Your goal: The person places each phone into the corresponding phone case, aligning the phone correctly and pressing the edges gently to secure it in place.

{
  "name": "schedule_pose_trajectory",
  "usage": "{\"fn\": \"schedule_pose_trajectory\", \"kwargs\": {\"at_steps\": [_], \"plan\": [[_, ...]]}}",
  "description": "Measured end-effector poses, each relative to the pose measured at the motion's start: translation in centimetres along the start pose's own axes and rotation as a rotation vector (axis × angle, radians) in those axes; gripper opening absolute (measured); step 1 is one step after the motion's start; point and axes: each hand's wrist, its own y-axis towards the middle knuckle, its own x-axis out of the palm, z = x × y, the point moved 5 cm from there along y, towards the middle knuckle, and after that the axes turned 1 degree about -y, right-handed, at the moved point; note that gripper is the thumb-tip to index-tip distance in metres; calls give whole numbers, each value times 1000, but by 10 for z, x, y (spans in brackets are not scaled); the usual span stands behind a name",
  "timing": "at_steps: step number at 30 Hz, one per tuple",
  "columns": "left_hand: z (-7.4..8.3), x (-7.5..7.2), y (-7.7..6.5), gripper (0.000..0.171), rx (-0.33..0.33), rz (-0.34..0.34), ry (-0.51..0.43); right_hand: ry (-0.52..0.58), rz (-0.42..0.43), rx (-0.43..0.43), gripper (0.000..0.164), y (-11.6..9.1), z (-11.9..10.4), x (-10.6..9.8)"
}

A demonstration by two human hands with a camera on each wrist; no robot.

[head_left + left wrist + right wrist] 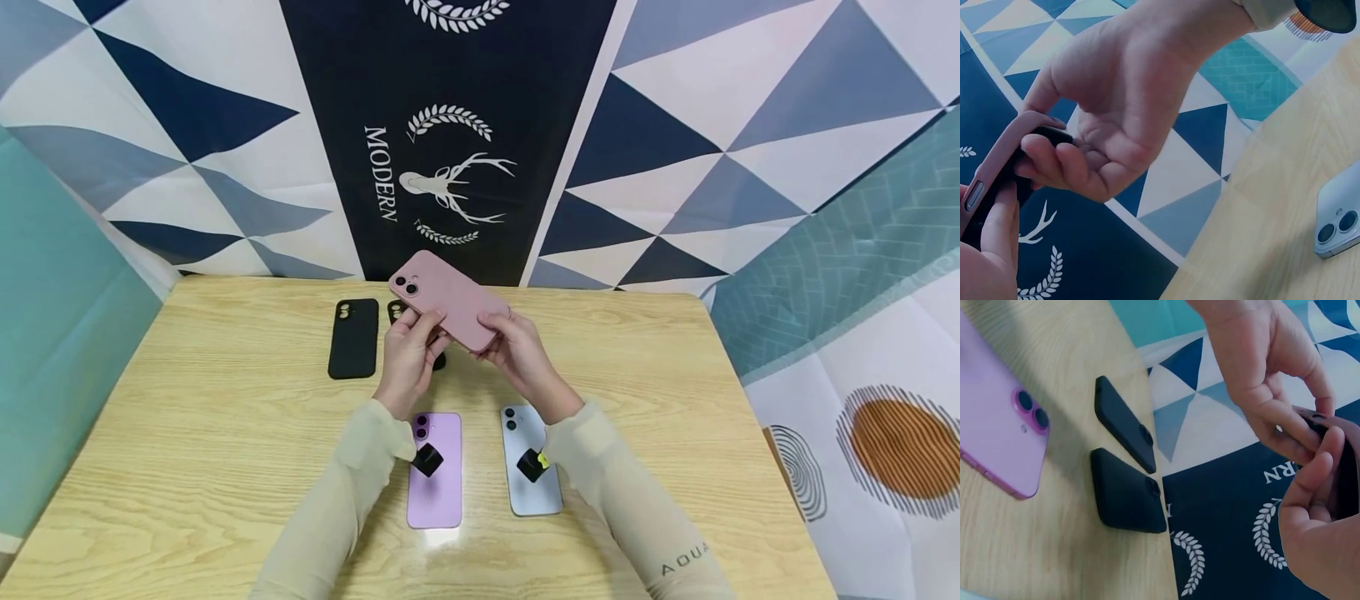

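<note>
Both hands hold a pink phone case raised over the far edge of the table, its back and two camera lenses toward the head view. My left hand grips the camera end, thumb on the back and fingers underneath. At the opposite end my right hand pinches the corner, thumb on the back. A dark, flat front shows inside the pink case in the left wrist view. There, curled fingers of the right hand press at its dark corner. The right wrist view shows both sets of fingers along the rim.
Two black phone cases lie at the back, one partly behind the left hand. Nearer are a purple phone and a pale blue phone on the wooden table. A patterned cloth hangs behind.
</note>
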Motion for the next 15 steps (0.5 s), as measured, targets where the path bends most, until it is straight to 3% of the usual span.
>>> {"fn": "schedule_pose_trajectory", "kwargs": {"at_steps": [10, 15], "plan": [[6, -5, 3, 9, -21, 44, 108, -117, -154, 35, 27, 2, 7, -4], [9, -6, 4, 9, -25, 67, 140, -116, -193, 61, 37, 7, 6, -5]]}}
